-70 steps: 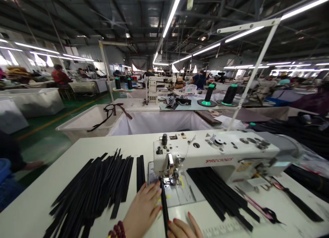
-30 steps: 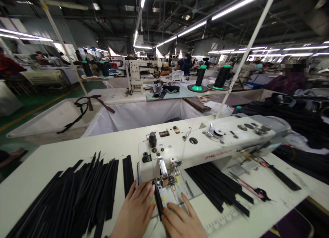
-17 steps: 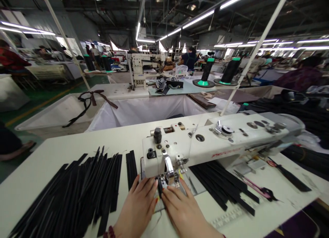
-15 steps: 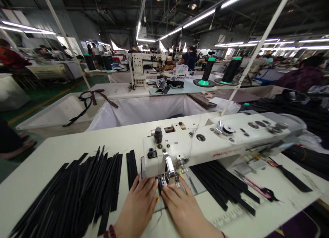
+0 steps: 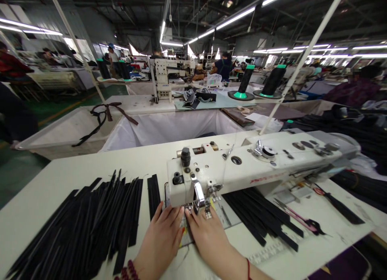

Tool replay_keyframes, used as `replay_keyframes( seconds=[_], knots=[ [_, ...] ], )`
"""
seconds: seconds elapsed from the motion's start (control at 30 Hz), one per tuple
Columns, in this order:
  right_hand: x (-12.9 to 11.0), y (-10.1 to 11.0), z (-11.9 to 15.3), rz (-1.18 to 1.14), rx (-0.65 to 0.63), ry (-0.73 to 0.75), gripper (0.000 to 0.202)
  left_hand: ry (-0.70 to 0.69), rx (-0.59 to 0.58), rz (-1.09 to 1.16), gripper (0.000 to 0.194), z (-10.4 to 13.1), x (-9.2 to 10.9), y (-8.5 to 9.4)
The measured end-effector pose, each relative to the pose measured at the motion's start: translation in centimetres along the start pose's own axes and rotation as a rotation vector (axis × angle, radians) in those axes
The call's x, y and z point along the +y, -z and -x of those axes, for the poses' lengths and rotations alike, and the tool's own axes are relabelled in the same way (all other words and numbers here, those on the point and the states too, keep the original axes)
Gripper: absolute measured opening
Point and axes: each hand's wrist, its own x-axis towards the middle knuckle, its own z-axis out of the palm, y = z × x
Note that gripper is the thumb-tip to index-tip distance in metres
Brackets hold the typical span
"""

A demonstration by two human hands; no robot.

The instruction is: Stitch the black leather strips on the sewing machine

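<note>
The left hand (image 5: 165, 233) and right hand (image 5: 208, 233) are lying flat, fingers (image 5: 157, 214) outstretched, at the left end of the sewing machine (image 5: 242, 167). Black strips (image 5: 90, 227) are lying piled at left; a smaller bundle (image 5: 256, 215) is lying at right, partly under the machine.

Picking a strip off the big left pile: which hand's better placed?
Probably the left hand: it's nearer the big pile of black strips. The right hand lies on its far side, so it would likely have to reach across. Both are by the sewing machine.
</note>
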Motion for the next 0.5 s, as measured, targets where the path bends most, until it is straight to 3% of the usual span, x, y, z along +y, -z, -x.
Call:
replay_keyframes(
  seconds=[0.3,0.5],
  knots=[
    [0.2,1.0,0.0,-0.051,0.138,-0.031,0.029,0.024,-0.003,0.009,0.031,-0.2,0.1,-0.1],
    [0.2,1.9,0.1,-0.137,0.183,-0.053,0.028,0.040,-0.064,0.070,0.029,-0.4,0.0,0.5]
  ],
)
